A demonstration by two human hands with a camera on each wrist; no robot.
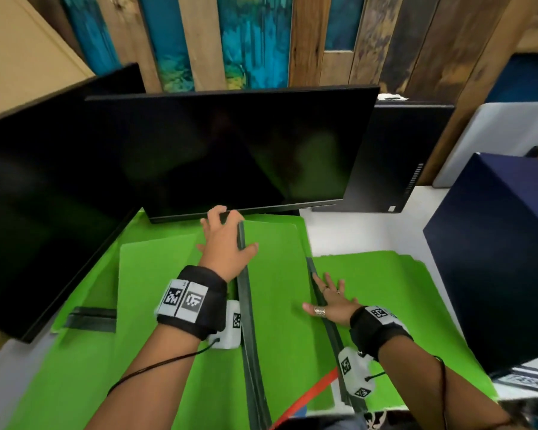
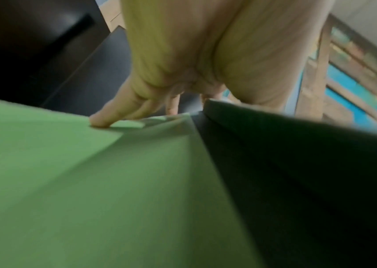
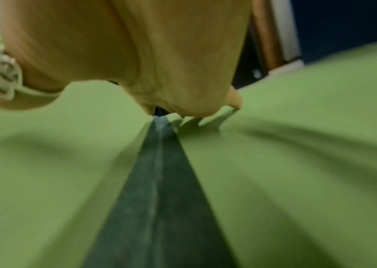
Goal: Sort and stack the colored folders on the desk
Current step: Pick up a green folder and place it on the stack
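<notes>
pressing three green folders [image 1: 277,274] | left hand [image 1: 224,243] flat, grip released | right hand [image 1: 333,302] flat, released | two monitors [image 1: 230,150]

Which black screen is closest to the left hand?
The middle screen, the one facing the person. The fingers of the left hand lie right at its bottom edge, while the big screen at the left stands farther off.

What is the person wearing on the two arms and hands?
Each wrist carries a black strap with black-and-white square markers and a white box below, also marked. A thin black cable runs along each forearm. The right hand wears a wide silver thumb ring.
</notes>
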